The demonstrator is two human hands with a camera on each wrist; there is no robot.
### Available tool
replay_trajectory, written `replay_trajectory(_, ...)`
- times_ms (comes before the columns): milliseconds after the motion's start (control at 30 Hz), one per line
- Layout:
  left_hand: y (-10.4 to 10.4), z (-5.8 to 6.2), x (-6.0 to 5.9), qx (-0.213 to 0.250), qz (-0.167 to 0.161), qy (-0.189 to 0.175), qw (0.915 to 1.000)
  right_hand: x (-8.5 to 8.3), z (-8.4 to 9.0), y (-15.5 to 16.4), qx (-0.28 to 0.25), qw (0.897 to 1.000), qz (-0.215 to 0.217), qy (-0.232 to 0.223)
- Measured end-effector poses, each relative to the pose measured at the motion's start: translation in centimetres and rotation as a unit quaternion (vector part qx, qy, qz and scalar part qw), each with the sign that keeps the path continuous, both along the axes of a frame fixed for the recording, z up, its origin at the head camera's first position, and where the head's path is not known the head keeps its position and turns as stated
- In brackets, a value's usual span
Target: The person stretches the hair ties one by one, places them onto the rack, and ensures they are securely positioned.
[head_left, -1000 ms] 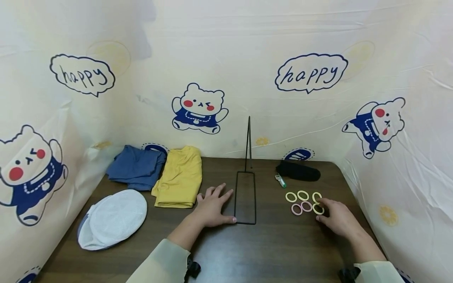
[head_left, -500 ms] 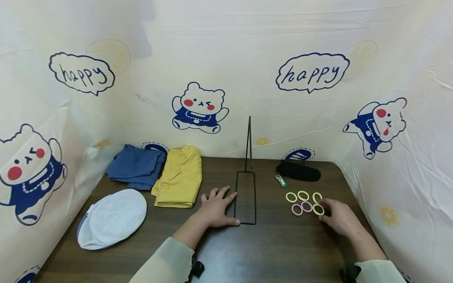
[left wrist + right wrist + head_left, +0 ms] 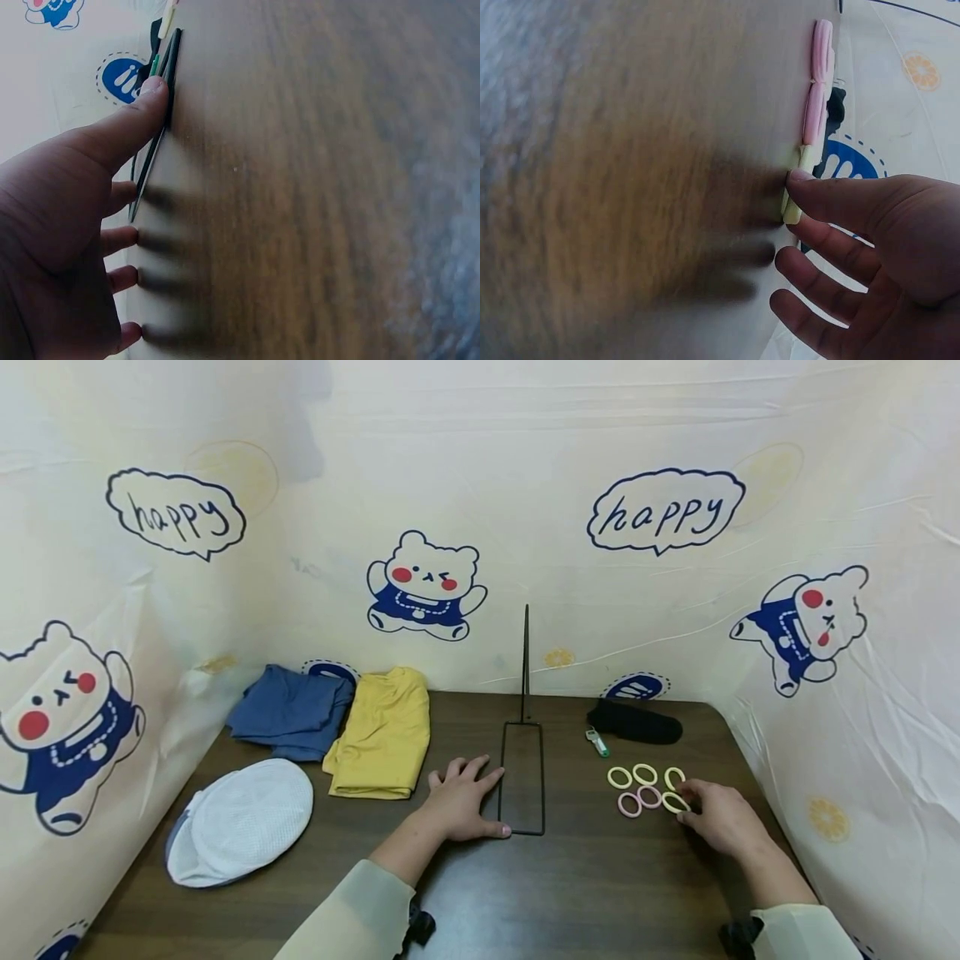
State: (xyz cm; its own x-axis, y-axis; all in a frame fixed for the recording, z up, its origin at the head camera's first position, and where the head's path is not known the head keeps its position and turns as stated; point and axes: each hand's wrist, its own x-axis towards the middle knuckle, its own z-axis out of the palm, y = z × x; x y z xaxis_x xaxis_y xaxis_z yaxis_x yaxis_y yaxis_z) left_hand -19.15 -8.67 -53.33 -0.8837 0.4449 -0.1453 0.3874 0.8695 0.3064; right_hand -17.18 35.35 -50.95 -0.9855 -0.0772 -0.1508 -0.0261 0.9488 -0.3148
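My left hand (image 3: 461, 806) rests with spread fingers beside a thin black wire stand (image 3: 542, 785). Its thumb and index fingertip touch the left side of the rectangular base. At the right, my right hand (image 3: 723, 822) pinches a pale yellow hair tie (image 3: 793, 210) between thumb and index finger. This hair tie is tilted at its near edge. Another yellow hair tie (image 3: 666, 777) lies just behind it, close to the fingertips. Left of these are two more yellow hair ties (image 3: 635, 774) and two pink hair ties (image 3: 621, 807), flat on the table.
A black folded cloth item (image 3: 633, 722) and a small green-and-white nail clipper-like object (image 3: 597, 742) lie at the back right. On the left are folded blue cloth (image 3: 288, 710), folded yellow cloth (image 3: 382, 735) and a white cap (image 3: 243, 822). A patterned sheet surrounds the table.
My left hand has slid slightly right, its fingers now against the wire base. My right thumb and finger have closed on the near yellow hair tie, which has tipped.
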Motion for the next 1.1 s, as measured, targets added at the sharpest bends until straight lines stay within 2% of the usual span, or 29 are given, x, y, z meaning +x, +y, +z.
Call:
replay_trajectory(233,0.1,0.2,0.0,-0.012,0.004,-0.004,0.9999,0.2,0.5,0.2,-0.001,1.0,-0.007,0.004)
replay_trajectory(500,0.3,0.4,-0.1,-0.025,0.004,-0.003,0.9997,0.8,1.7,-0.2,-0.015,0.998,0.003,0.063)
replay_trajectory(700,0.3,0.9,0.0,-0.027,0.011,-0.008,0.9995,1.4,3.1,-1.9,-0.034,0.992,0.02,0.117)
replay_trajectory(1100,0.4,0.9,0.1,-0.017,0.029,-0.004,0.9994,1.3,6.7,-5.7,-0.046,0.983,0.051,0.168)
